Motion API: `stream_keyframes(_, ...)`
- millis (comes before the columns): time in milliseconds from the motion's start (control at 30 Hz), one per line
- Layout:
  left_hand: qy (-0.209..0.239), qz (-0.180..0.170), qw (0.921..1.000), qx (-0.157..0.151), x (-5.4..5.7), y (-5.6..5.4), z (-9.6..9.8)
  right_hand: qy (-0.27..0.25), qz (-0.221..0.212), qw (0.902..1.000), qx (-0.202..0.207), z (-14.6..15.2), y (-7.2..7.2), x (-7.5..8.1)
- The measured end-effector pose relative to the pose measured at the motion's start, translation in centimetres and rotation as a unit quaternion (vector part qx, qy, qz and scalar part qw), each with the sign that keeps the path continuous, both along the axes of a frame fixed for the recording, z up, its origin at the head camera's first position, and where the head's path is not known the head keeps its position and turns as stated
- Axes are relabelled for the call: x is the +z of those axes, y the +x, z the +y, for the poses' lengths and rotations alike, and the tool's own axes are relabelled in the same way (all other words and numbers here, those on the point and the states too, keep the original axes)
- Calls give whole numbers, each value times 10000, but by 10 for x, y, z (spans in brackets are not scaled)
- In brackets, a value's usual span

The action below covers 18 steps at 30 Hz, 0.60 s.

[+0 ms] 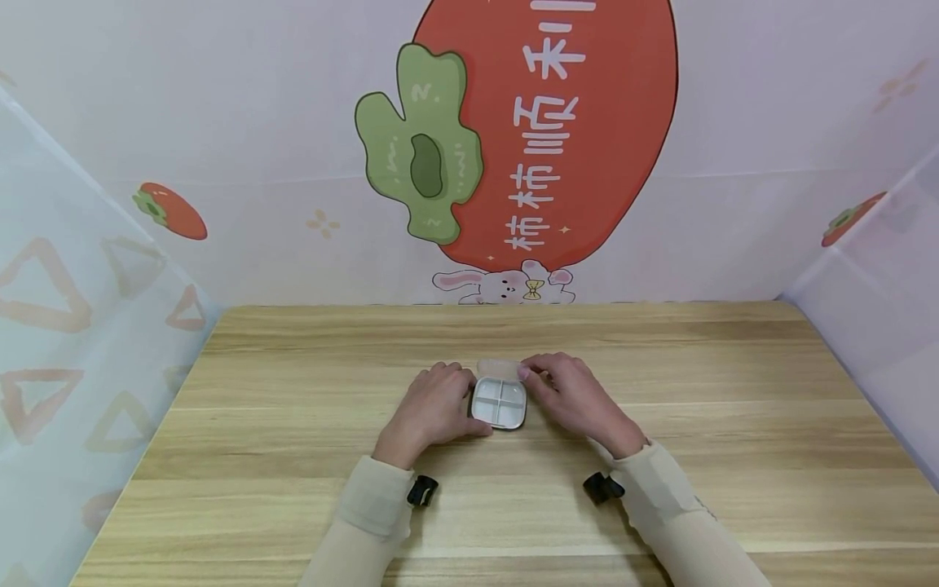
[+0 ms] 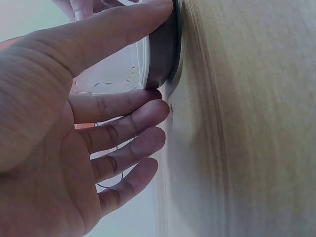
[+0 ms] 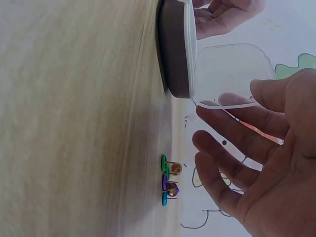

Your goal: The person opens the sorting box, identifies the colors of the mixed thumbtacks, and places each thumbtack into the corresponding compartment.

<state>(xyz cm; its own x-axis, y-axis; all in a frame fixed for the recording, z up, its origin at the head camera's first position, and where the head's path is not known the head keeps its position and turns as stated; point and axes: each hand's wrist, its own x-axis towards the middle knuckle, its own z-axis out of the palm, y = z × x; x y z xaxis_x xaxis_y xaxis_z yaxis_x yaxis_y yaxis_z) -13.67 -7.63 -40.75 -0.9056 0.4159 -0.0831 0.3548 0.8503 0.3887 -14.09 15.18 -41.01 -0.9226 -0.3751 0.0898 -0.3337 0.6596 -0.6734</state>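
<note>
A small pill box point(image 1: 500, 417) lies on the wooden table, its white inside divided into four compartments. Its clear lid point(image 1: 497, 369) is swung up at the far side. My left hand point(image 1: 435, 403) grips the box from the left, thumb at the near edge and index finger against the side. The dark outer wall point(image 2: 162, 49) shows in the left wrist view beside that thumb. At the lid's right edge, my right hand point(image 1: 575, 397) pinches the clear plastic between thumb and fingers. The right wrist view shows the lid point(image 3: 232, 74) standing tilted from the box.
Small green point(image 3: 164, 163), purple point(image 3: 166, 181) and blue point(image 3: 165, 198) items with shiny brownish parts sit on the table in the right wrist view. A printed backdrop point(image 1: 279, 236) with a large red fruit rises behind the table point(image 1: 308, 350). Black wrist devices point(image 1: 422, 491) sit at both sleeves.
</note>
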Motion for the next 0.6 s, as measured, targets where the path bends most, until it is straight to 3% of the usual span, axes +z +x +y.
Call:
stream_keyframes(267, -9, -32, 10000, -19, 0, 0, 0, -139, 55, 9995, -283, -1, 0, -1)
stream_keyframes(600, -12, -51, 10000, 3, 0, 0, 1, -274, -84, 9991, -297, 1, -1, 0)
